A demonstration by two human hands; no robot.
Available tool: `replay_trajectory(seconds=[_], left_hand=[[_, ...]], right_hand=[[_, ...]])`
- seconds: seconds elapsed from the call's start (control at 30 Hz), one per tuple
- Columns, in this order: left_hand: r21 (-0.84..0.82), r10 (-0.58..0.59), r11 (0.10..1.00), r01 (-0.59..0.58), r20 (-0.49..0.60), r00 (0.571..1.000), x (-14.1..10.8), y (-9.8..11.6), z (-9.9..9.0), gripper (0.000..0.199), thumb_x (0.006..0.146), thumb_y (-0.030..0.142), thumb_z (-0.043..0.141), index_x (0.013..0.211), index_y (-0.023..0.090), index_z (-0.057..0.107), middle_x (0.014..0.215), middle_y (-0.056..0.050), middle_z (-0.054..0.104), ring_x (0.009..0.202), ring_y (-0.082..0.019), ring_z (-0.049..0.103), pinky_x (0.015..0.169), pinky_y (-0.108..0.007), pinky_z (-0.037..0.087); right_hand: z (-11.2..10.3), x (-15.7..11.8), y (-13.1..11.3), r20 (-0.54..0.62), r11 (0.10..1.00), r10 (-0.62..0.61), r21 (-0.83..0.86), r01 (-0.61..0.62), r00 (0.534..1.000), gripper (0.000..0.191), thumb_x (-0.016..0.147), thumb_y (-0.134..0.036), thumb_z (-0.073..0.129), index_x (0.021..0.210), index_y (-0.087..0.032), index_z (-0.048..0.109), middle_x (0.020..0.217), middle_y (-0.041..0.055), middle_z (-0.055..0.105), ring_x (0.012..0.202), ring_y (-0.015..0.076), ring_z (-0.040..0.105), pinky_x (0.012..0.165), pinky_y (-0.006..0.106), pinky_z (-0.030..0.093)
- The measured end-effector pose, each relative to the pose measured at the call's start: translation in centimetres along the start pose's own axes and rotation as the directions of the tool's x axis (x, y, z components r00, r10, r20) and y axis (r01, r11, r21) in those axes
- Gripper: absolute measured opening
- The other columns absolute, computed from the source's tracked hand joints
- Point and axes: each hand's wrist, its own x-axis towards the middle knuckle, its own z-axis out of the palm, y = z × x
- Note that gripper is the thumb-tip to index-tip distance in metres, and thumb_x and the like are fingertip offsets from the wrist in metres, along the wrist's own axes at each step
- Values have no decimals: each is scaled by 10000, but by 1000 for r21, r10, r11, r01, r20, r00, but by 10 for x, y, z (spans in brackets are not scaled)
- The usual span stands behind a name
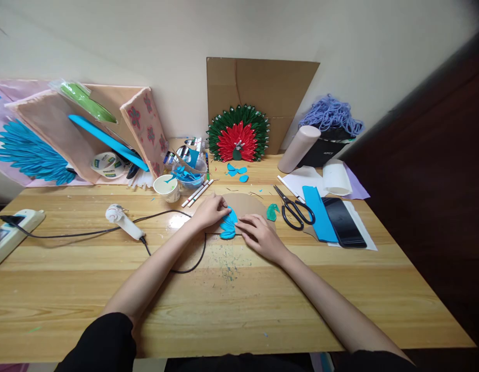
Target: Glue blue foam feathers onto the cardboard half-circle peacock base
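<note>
A rounded piece of brown cardboard (245,205) lies flat on the table under both my hands. Several blue petals (228,225) are fanned out on its left part. My left hand (211,211) is closed, its fingertips pinching at the upper end of a blue petal. From the other side, my right hand (265,238) rests on the cardboard with fingers stretched out, the tips touching the petals' right edge. A small green bird-head cutout (272,212) lies at the cardboard's right edge.
Black-handled scissors (293,207), a blue strip (319,213) and a phone (343,222) lie to the right. A corded glue gun (125,222) is at left. Behind are loose blue petals (243,179), a paper cup (167,189) and a red-green peacock (238,135).
</note>
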Motion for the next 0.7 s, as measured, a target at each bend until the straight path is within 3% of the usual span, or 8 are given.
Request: replay_trajectory(seconds=[0.17,0.3,0.4,0.5,0.57,0.63,0.7], left_hand=[[-57,30,998,-29,16,999,2,1,1,189,746,352,580,772,165,573,749,-35,545,766,-189,516,668,-287,395],[-236,3,972,8,47,999,3,6,-3,179,769,331,552,733,157,567,698,-19,566,679,-156,511,596,-255,380],[-384,-14,923,27,36,999,-5,13,-12,201,791,349,535,775,152,571,679,2,561,594,-118,481,546,-230,360],[-425,6,905,-26,-46,999,-24,19,-26,228,785,383,556,791,156,579,667,17,543,575,-101,443,533,-218,344],[-433,4,900,-50,-106,994,-42,21,-35,235,782,392,564,781,157,576,673,17,535,583,-99,435,540,-217,345],[-443,-25,895,-49,-160,987,-61,18,-43,233,784,393,564,779,160,571,689,11,538,611,-105,455,564,-220,360],[-459,-95,888,-14,-214,972,-82,13,-49,239,783,403,563,779,163,562,690,8,540,632,-113,475,582,-225,373]], right_hand=[[-1,-1,0,3,1000,11,13,-11,1000,326,854,-187,467,1157,-246,570,1130,87,568,1060,228,474,902,428,437],[-4,-3,-1,-21,996,31,84,-29,999,319,849,-176,469,1140,-257,570,1124,80,569,1068,224,488,913,426,430],[-5,-1,-5,-129,958,178,250,-142,976,260,835,-201,503,1083,-242,569,1089,73,582,1035,209,532,911,404,440],[0,10,-15,-139,805,376,539,-249,916,269,793,-284,582,1048,-225,523,1046,69,605,924,185,599,801,344,511],[5,23,-27,-60,708,399,655,-265,915,275,766,-321,612,1004,-211,527,982,59,628,841,171,623,721,306,532],[10,37,-41,-37,713,351,659,-241,936,185,772,-323,599,899,-193,566,876,43,638,765,160,627,683,289,532],[16,51,-55,-87,782,262,602,-159,961,117,797,-301,563,820,-188,586,813,36,629,712,151,618,665,286,527]])
